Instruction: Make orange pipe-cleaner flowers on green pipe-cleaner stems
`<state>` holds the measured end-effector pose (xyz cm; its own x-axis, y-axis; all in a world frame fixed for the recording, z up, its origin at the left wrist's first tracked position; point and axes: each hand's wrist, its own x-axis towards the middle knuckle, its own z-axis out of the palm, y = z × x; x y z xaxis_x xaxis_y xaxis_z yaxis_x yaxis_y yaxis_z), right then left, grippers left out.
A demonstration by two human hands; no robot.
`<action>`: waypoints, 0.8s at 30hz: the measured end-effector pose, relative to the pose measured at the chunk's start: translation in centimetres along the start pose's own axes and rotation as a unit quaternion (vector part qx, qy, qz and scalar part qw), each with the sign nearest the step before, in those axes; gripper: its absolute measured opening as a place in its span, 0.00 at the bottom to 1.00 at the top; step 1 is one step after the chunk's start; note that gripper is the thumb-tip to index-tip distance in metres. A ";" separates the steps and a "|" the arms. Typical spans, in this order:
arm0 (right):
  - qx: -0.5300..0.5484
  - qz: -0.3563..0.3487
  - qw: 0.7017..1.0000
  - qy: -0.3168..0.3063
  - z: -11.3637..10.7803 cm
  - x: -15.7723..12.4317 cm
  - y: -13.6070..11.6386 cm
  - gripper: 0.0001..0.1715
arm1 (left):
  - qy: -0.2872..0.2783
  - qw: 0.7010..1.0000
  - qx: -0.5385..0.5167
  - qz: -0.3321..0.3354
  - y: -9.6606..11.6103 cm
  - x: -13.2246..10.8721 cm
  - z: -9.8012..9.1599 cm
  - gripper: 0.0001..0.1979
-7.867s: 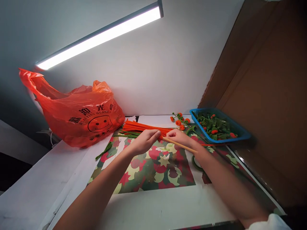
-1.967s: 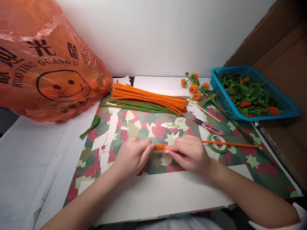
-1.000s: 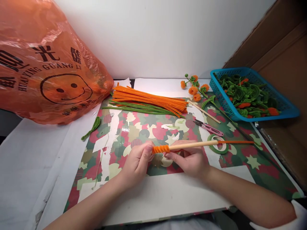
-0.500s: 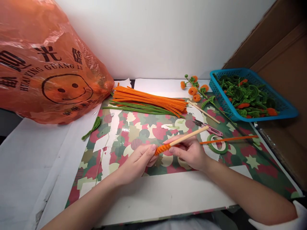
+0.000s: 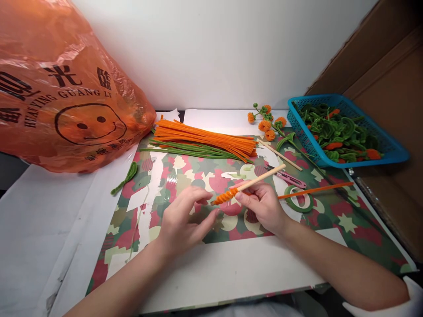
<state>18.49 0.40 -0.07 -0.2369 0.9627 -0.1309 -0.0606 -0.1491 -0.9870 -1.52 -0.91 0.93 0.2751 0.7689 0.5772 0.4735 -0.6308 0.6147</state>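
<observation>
A pale wooden stick (image 5: 261, 177) slants up to the right in my right hand (image 5: 262, 203), whose fingers are closed around it. Near its lower left end an orange pipe cleaner (image 5: 226, 197) is coiled around the stick. The loose tail of the pipe cleaner runs out to the right behind my right hand, passing over a roll of green tape (image 5: 291, 203). My left hand (image 5: 188, 215) is just left of the coil, thumb and fingers apart, holding nothing. Beyond the hands lie a bundle of orange pipe cleaners (image 5: 205, 136) and several green pipe cleaners (image 5: 194, 149).
An orange plastic bag (image 5: 89, 105) stands at the left, near a green looped piece (image 5: 127, 178). At the right are a blue basket (image 5: 393, 154) of green and orange pieces, orange flowers (image 5: 265, 126), pink-handled snips (image 5: 291, 178) and a second stick (image 5: 280, 155). A cardboard box (image 5: 390, 79) borders the right.
My left hand has let go of the coil's end and opened, moving a little left. The coil's tip shows now, and the coil looks longer and looser. My right hand still holds the stick.
</observation>
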 end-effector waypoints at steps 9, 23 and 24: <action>0.046 0.011 0.999 -0.006 0.2 0.0 -0.2 0.14 | 0.023 0.991 0.043 0.128 -0.1 -0.4 -0.2 0.13; 0.097 0.023 0.995 -0.014 0.2 0.3 -0.2 0.13 | 0.057 0.987 0.073 0.131 -0.2 0.0 0.1 0.16; 0.101 0.024 0.994 -0.014 0.2 0.3 -0.1 0.13 | 0.059 0.987 0.077 0.129 -0.2 0.0 0.2 0.16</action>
<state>18.25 0.64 0.02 -0.2711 0.9471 -0.1717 -0.2420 -0.2397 -0.9402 -1.48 -0.80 0.71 0.3068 0.5619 0.7682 0.5241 -0.7735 0.3565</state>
